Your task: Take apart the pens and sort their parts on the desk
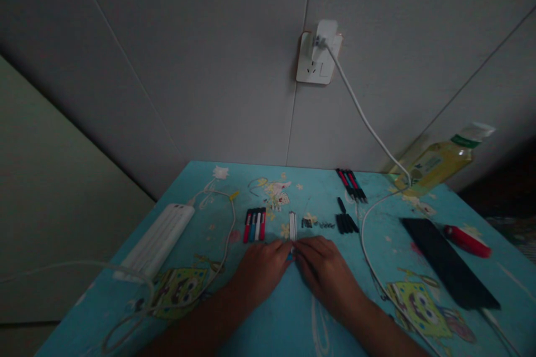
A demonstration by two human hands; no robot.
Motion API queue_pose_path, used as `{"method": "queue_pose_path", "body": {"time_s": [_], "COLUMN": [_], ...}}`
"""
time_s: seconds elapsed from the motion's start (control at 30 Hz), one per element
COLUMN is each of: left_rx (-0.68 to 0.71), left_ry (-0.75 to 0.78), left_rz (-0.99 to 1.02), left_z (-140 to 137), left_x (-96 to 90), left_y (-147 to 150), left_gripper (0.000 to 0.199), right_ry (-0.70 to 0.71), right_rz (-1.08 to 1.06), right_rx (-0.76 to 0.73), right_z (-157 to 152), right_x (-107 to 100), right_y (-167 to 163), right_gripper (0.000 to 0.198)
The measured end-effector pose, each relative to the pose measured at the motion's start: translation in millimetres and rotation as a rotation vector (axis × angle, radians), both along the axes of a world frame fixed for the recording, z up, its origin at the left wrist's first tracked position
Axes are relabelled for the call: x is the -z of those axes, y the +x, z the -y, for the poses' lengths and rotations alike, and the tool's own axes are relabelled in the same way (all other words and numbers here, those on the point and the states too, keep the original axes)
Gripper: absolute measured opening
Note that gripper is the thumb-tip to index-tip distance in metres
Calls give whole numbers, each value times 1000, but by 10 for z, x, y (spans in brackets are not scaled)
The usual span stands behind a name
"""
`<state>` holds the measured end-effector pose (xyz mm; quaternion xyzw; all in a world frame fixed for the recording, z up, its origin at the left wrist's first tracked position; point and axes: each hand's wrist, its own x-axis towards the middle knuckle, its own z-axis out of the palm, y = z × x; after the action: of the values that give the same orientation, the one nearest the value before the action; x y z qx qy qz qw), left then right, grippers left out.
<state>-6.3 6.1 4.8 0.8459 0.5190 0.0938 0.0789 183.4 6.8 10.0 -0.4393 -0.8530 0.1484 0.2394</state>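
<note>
My left hand (266,266) and my right hand (322,265) meet fingertip to fingertip at the middle of the table, both closed in a pinch. A small bluish part shows between them, but my fingers hide most of it. Just beyond my fingertips lie several thin white pen refills (292,223). To their left is a row of red, blue and white pen barrels (254,225). On their right are small dark clips (307,223), small springs (327,225) and several black pen grips (347,223). A row of pens (351,185) lies farther back.
A white power strip (157,240) lies at left with its cable. The white charging cable (363,228) runs from the wall socket (312,61) across the right side. A dark flat device (450,262), a red tool handle (468,241) and a yellow bottle (441,164) are at right.
</note>
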Motion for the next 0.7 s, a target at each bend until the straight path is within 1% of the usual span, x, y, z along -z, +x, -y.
{"method": "queue_pose_path", "body": {"time_s": [0.3,0.47,0.63,0.7], "left_rx": [-8,12,93,112], "left_ry": [-7,-12,31,60], "left_rz": [-3,27,127,168], "left_z": [8,6,45,64], "left_x": [2,7,66,85], "left_y": [2,-11,6,15], "left_gripper": [26,33,20,20], "right_ry": [-11,2,-2,-12], "right_rz": [-40,-101,-168,-199], "right_rx": [-16,-47,-20,-7], "right_z": [12,35,47,54], "right_x": [-22,-33,-37,-33], "right_y": [0,6,28,35], "right_gripper": [35,30,19,14]}}
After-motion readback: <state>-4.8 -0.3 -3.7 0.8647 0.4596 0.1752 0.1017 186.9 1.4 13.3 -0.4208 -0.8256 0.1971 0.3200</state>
